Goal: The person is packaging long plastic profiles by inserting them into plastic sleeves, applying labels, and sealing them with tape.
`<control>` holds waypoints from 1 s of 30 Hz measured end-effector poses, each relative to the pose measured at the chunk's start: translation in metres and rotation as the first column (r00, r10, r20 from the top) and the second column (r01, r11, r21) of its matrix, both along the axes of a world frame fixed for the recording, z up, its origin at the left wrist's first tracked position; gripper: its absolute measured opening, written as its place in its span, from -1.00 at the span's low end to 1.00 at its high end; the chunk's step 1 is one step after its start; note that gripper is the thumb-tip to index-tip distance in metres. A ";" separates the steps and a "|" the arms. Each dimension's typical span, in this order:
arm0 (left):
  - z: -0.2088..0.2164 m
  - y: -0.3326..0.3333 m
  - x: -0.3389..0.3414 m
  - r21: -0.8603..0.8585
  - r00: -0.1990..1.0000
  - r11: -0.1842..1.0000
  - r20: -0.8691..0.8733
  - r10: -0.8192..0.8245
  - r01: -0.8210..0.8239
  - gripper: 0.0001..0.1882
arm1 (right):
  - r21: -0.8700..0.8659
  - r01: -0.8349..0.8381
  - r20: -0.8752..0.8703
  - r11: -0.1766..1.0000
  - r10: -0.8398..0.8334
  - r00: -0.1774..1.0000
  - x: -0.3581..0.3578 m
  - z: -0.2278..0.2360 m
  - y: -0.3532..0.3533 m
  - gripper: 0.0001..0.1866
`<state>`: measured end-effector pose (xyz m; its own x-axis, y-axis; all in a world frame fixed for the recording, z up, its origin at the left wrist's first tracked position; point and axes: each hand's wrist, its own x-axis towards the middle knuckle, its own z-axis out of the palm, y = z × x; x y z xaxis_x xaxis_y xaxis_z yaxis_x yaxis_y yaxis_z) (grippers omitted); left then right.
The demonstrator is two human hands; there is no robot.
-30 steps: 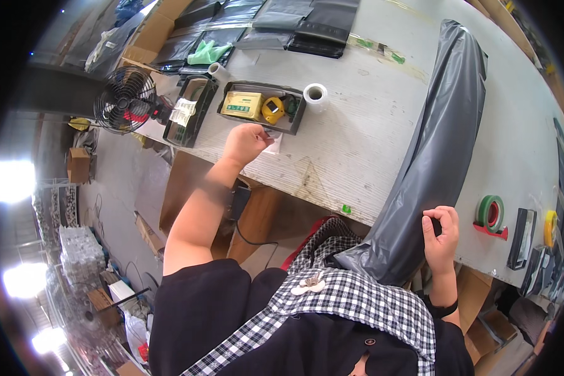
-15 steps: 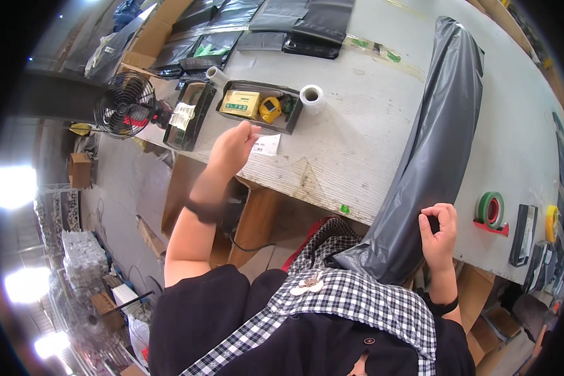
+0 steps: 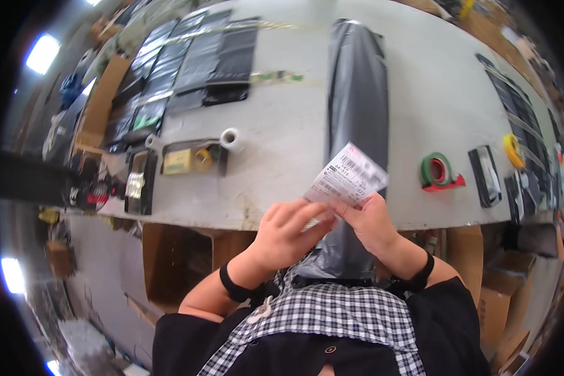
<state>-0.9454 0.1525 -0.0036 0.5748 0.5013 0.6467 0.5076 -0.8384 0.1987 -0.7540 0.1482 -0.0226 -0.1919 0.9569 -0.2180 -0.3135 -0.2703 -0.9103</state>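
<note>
Above the table [image 3: 282,131] edge, over the long grey bag [image 3: 357,94]: both hands [image 3: 329,229] pinched shut on a white printed label [image 3: 348,177]. Could tear or crease if pulled unevenly.

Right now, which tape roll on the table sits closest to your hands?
The green tape roll on its red dispenser, just right of the grey bag. The yellow roll and white roll lie farther off.

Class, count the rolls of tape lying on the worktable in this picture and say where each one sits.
3: a green roll right of the long grey bag, a yellow roll near the far right edge, and a white roll left of the bag. Clutter may hide more.
</note>
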 end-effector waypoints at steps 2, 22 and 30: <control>0.006 -0.003 0.010 -0.229 0.987 0.972 0.133 0.093 -0.060 -0.61 | 0.040 0.095 0.000 0.995 -0.095 0.995 0.015 0.006 -0.005 -0.69; 0.001 -0.011 0.050 -0.814 0.760 -0.016 0.534 0.372 0.580 -0.91 | 0.169 0.227 -0.033 0.959 -0.224 0.974 0.066 0.022 -0.054 -0.67; 0.006 -0.013 0.047 -0.817 0.763 -0.036 0.521 0.383 0.576 -0.92 | 0.169 0.237 -0.019 0.957 -0.238 0.971 0.064 0.019 -0.055 -0.67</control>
<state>-0.8980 0.1396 0.0024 0.5368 0.7993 -0.2702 -0.1542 0.4078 0.8999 -0.6903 0.0930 -0.0037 0.0457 0.9977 -0.0492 -0.3482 -0.0303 -0.9369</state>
